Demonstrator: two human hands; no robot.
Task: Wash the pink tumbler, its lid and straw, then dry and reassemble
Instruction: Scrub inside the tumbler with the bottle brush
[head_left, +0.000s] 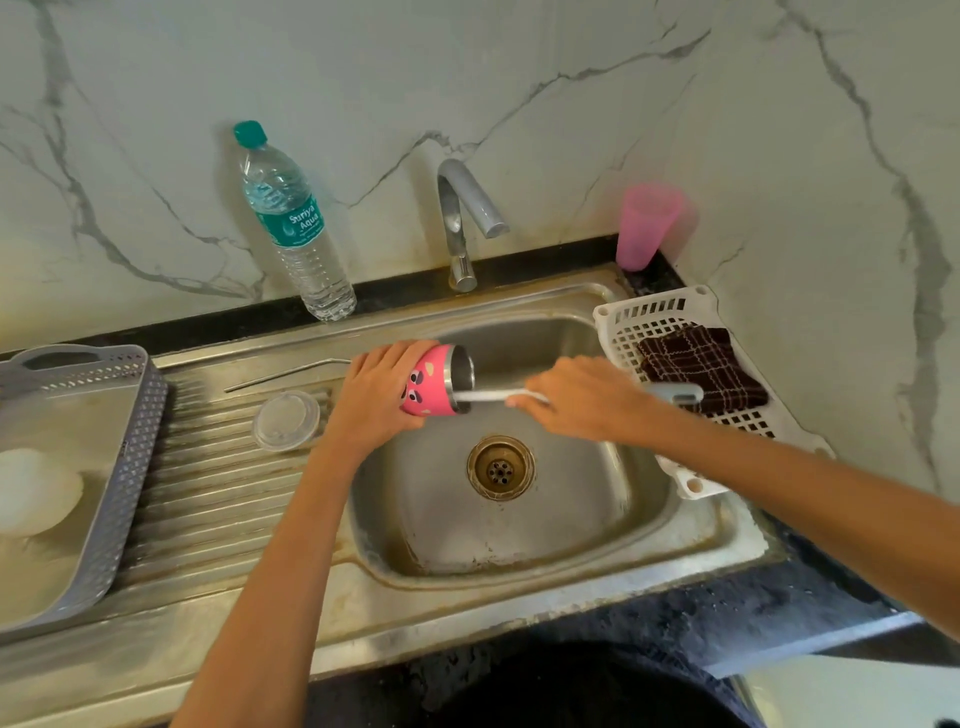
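At far left sits a grey tray (130, 441); right of it, on the ribbed drainboard, lie the lid (286, 420) and straw (288, 372), both unwashed by my guess. At centre your left hand (375, 397) grips the pink tumbler (434, 382) sideways over the sink (519, 551), fingers wrapped round it. Your right hand (584, 400) pinches a white brush (491, 397) poking into its mouth. You are scrubbing; rinsing probably follows, needing the tap (462, 218). The bottle (293, 223) at upper left reads "Suriya Aqua".
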